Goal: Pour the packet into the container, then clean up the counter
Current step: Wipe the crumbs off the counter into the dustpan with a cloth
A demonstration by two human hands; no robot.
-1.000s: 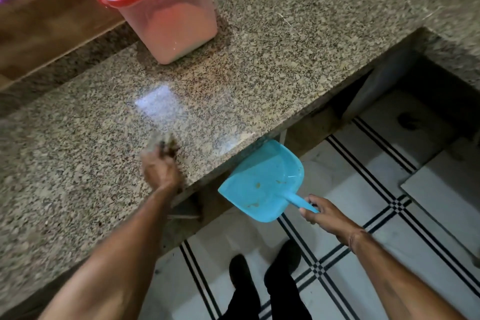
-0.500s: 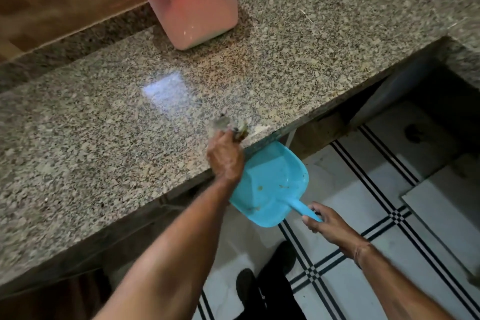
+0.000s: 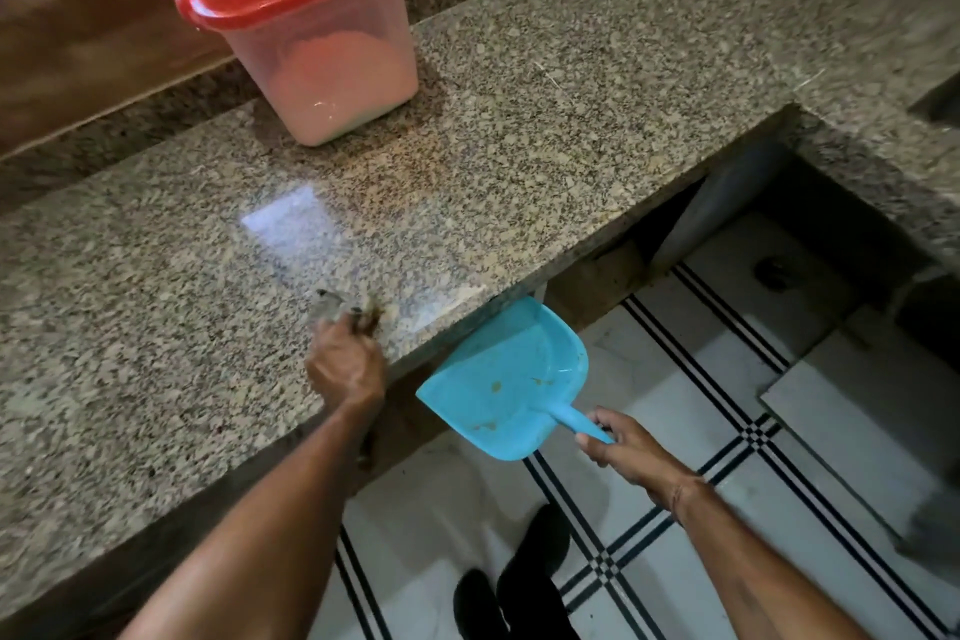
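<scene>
Fingers of the right hand [image 3: 631,452] curl round the handle of a blue dustpan [image 3: 511,374] held just below the counter [image 3: 519,146] edge; the left hand [image 3: 345,369] clutches a small blurred thing [image 3: 335,309] on the granite. Farther back stands the red-lidded container [image 3: 306,31].

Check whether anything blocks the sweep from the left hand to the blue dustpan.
Nothing visible does. Only bare speckled granite counter separates the left hand, gripping a blurred wad, from the turquoise plastic dustpan the right hand holds below the edge.
</scene>
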